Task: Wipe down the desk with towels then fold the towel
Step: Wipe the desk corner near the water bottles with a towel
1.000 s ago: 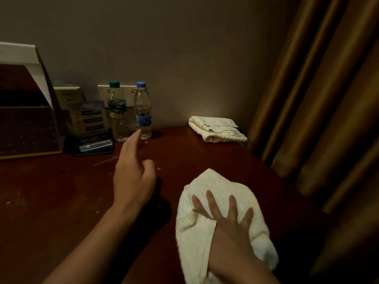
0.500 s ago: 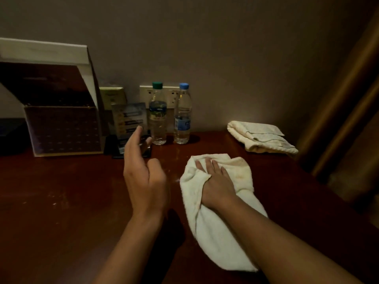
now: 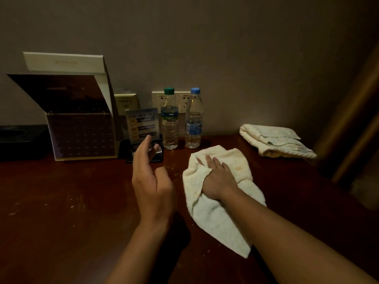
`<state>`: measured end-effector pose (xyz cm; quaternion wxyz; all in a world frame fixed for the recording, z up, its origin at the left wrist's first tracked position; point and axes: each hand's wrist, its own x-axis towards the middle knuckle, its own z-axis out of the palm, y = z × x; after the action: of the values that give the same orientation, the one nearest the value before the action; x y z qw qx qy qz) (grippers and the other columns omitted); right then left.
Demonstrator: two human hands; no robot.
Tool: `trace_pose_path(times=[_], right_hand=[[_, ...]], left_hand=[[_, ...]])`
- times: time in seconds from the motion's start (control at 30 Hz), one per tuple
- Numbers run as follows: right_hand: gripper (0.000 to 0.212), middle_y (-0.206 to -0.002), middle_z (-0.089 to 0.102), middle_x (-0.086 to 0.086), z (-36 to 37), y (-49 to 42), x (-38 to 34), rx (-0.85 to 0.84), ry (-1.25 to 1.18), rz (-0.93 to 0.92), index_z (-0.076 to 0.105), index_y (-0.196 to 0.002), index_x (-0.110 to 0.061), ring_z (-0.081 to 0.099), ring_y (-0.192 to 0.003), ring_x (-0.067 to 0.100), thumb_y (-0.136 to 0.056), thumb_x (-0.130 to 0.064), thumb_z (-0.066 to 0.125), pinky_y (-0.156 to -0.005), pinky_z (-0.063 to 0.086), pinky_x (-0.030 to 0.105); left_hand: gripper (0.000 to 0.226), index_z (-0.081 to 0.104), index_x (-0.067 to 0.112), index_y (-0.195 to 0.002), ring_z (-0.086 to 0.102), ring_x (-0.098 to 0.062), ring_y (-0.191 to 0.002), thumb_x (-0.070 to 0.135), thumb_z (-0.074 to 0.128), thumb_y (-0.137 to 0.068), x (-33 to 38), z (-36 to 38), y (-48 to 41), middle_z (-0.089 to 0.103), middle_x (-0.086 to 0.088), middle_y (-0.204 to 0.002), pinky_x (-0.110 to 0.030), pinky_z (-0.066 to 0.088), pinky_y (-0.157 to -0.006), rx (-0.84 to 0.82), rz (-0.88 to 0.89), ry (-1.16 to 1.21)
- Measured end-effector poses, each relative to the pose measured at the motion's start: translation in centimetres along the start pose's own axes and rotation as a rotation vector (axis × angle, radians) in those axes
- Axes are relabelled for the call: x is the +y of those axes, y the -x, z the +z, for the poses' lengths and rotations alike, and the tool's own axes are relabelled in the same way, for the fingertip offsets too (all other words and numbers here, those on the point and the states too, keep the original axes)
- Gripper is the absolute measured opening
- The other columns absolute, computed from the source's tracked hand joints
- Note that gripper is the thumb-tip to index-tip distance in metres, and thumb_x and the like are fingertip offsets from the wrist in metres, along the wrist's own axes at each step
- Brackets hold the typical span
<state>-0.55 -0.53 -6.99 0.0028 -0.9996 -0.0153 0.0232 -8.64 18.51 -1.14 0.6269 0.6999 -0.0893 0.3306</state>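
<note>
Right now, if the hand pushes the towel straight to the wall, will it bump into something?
Yes. The right hand presses the towel on the desk, and just past the towel's far edge the blue-capped bottle and green-capped bottle stand upright by the wall. A second towel lies further right, out of that path.

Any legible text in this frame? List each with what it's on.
"润田", probably, in soft focus: label of the green-capped bottle.
Blue-capped bottle: label print too blurred to read.
Standing card: headline and coloured rows too blurred to read.
Open box: gold mark on the lid, too small to read.
Beige wall plate: faint print, unreadable.
</note>
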Motion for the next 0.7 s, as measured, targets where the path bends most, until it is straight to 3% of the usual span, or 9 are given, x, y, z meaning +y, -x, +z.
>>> trace_pose_path(times=[0.07,0.13,0.2,0.27,0.3,0.4,0.43,0.57,0.7], right_hand=[[0.088,-0.172,-0.017,0.001,0.2,3.1,-0.2,0.008,-0.008,-0.044,-0.018,-0.161,-0.037,-0.009,-0.159,0.025,-0.101,-0.067,0.037,-0.127,-0.003,0.046],[0.092,-0.171,-0.020,0.000,0.5,6.8,-0.3,0.020,-0.013,-0.074,-0.021,-0.160,-0.036,-0.012,-0.159,0.022,-0.098,-0.071,0.037,-0.127,-0.004,0.045],[0.091,-0.170,-0.023,0.000,0.7,10.7,-0.5,0.015,0.011,-0.078,-0.024,-0.160,-0.032,-0.015,-0.158,0.021,-0.093,-0.075,0.020,-0.127,-0.006,0.042],[0.098,-0.170,-0.023,0.002,1.3,14.3,-0.6,0.028,0.006,-0.069,-0.025,-0.160,-0.025,-0.016,-0.158,0.022,-0.079,-0.074,0.002,-0.127,-0.009,0.040],[0.099,-0.172,-0.016,0.006,1.7,15.9,-0.7,0.069,0.015,-0.058,-0.020,-0.161,-0.020,-0.008,-0.159,0.024,-0.080,-0.071,0.003,-0.126,-0.005,0.040],[0.080,-0.161,0.041,0.016,3.6,19.7,-0.8,0.219,0.038,-0.015,0.031,-0.157,-0.007,0.046,-0.144,0.031,-0.097,-0.060,0.029,-0.110,0.024,0.042],[0.072,-0.154,0.051,0.015,4.0,20.6,-0.8,0.234,0.024,0.006,0.041,-0.152,-0.007,0.056,-0.137,0.031,-0.102,-0.057,0.027,-0.106,0.028,0.042],[0.078,-0.149,0.057,0.012,4.2,22.4,-1.0,0.182,0.034,0.049,0.048,-0.148,-0.009,0.060,-0.132,0.028,-0.105,-0.060,0.007,-0.104,0.031,0.042],[0.072,-0.155,0.051,0.010,4.0,21.3,-1.0,0.172,0.048,0.047,0.048,-0.152,-0.012,0.055,-0.137,0.027,-0.105,-0.059,0.020,-0.106,0.029,0.040]], left_hand=[[0.067,0.040,0.024,-0.153,0.047,-0.003,-0.135,0.014,0.041,-0.087,-0.1,-0.2,-0.1,0.048,0.008,-0.149,-0.041,0.049,-0.107,-0.002,-0.001,-0.013],[0.066,0.040,0.022,-0.153,0.048,0.001,-0.132,0.014,0.041,-0.088,0.2,-0.4,-0.2,0.049,0.006,-0.147,-0.022,0.046,-0.105,0.001,-0.018,0.001],[0.064,0.041,0.021,-0.153,0.049,0.003,-0.131,0.011,0.040,-0.089,0.5,-0.5,-0.2,0.049,0.006,-0.147,-0.008,0.042,-0.099,0.000,-0.016,0.016],[0.064,0.041,0.019,-0.152,0.049,0.002,-0.131,0.010,0.040,-0.090,0.7,-0.8,-0.2,0.049,0.005,-0.147,-0.011,0.041,-0.102,-0.008,0.010,0.011],[0.063,0.041,0.018,-0.152,0.049,-0.001,-0.132,0.010,0.041,-0.089,0.8,-1.1,-0.3,0.049,0.003,-0.147,-0.017,0.042,-0.105,-0.014,0.027,0.007],[0.063,0.042,0.015,-0.152,0.049,-0.003,-0.132,0.010,0.041,-0.089,0.4,-1.6,-0.4,0.050,-0.001,-0.145,-0.027,0.043,-0.109,-0.021,0.038,-0.008],[0.063,0.042,0.016,-0.152,0.049,-0.002,-0.131,0.010,0.041,-0.089,0.4,-1.7,-0.3,0.051,0.000,-0.145,-0.027,0.043,-0.109,-0.020,0.022,-0.008],[0.061,0.042,0.020,-0.152,0.048,0.004,-0.127,0.012,0.041,-0.091,0.5,-1.5,0.2,0.051,0.001,-0.145,-0.011,0.042,-0.101,-0.037,-0.076,0.016],[0.061,0.044,0.022,-0.151,0.046,-0.005,-0.134,0.015,0.040,-0.090,0.7,-0.9,0.4,0.049,0.004,-0.149,-0.037,0.043,-0.113,-0.096,-0.113,0.020]])
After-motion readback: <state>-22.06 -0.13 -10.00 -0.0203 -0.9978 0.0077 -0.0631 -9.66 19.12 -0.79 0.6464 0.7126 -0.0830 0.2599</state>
